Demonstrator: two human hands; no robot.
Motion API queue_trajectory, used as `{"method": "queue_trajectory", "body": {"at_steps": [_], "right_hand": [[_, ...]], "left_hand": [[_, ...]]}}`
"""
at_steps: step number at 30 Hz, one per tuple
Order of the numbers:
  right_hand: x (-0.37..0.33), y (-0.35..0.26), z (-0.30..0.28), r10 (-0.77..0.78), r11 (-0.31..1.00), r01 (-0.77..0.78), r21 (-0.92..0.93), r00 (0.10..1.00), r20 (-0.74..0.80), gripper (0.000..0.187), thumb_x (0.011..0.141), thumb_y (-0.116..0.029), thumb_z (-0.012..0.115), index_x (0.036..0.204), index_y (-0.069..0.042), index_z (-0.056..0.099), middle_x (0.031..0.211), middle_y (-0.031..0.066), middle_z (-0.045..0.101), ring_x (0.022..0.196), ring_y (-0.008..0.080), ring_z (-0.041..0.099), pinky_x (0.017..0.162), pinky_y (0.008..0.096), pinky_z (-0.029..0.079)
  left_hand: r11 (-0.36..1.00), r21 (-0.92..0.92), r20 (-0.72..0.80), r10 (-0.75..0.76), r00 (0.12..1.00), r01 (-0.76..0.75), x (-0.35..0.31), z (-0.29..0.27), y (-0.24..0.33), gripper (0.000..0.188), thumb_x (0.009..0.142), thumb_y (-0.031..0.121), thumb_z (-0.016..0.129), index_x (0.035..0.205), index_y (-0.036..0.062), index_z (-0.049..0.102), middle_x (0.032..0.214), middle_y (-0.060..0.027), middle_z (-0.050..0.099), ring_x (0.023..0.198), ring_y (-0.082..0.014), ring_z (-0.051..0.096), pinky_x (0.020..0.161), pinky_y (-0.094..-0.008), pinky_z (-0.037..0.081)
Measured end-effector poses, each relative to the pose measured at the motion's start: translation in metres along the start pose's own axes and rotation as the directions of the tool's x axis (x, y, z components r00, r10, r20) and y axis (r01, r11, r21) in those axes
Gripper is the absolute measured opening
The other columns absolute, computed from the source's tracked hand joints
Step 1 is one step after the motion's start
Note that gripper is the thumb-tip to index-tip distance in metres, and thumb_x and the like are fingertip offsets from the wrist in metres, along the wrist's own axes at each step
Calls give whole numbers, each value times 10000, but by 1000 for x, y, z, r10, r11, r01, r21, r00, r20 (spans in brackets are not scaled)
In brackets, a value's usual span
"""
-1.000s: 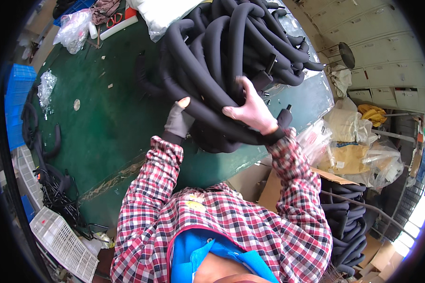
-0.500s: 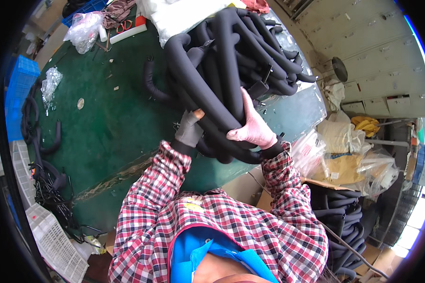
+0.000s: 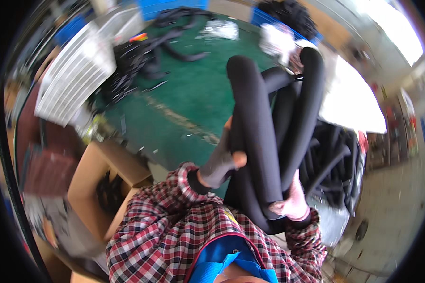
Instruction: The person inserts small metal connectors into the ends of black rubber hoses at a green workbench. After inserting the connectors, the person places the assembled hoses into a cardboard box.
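A bundle of thick black foam tubes (image 3: 259, 137), bent into long loops, is held up in front of my chest. My left hand (image 3: 220, 162), in a grey glove with bare fingertips, grips the bundle's left side; some of its fingers pass behind the tubes. On the lower right, my right hand (image 3: 293, 200), in a pink glove, is wrapped round the tubes, partly hidden by them. More black foam tubes (image 3: 328, 165) lie in a heap just right of the bundle.
The green table (image 3: 193, 94) carries a tangle of black cords (image 3: 134, 63) and a clear plastic bag (image 3: 220, 29). A white plastic crate (image 3: 75, 78) stands at the left, an open cardboard box (image 3: 92, 188) below it. A white sack (image 3: 352, 96) lies at the right.
My body and view have turned left, toward the crate and cardboard box. Both hands have lifted the foam tube bundle away from the heap and brought it closer to me.
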State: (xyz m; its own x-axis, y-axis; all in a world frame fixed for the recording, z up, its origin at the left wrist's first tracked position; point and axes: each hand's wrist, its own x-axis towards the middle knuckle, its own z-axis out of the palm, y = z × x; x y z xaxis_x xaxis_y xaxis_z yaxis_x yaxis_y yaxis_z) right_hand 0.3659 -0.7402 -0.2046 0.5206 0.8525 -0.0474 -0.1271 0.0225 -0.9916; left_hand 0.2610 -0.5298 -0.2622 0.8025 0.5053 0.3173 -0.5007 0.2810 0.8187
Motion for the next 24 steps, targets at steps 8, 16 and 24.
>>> {"method": "queue_trajectory", "body": {"at_steps": [8,16,24], "right_hand": [[156,51,293,298,946,-286,-152,580,759,927,712,-122,744,1508,22,291,1339,88,516,1207,169,504,1061,312,398],[212,130,551,494,831,-402,-384,218,841,695,882,-201,722,1448,32,395,1257,80,588,1094,127,568,990,298,459],[206,177,508,-171,914,406,-15,419,892,383,857,-212,706,1186,-34,622,1137,131,654,1036,258,651,890,360,518]], "left_hand": [[963,259,-665,230,710,-70,-186,-158,135,1042,820,234,839,1586,107,145,1505,-127,403,1336,-273,445,1076,-428,423],[954,202,-961,237,143,-221,-298,-317,189,923,863,172,777,1561,112,177,1454,-163,444,1254,-307,499,1034,-452,458],[905,254,-858,374,-352,342,-463,-447,91,788,948,591,540,1504,82,309,1455,-209,397,1201,-371,516,929,-524,513]]}}
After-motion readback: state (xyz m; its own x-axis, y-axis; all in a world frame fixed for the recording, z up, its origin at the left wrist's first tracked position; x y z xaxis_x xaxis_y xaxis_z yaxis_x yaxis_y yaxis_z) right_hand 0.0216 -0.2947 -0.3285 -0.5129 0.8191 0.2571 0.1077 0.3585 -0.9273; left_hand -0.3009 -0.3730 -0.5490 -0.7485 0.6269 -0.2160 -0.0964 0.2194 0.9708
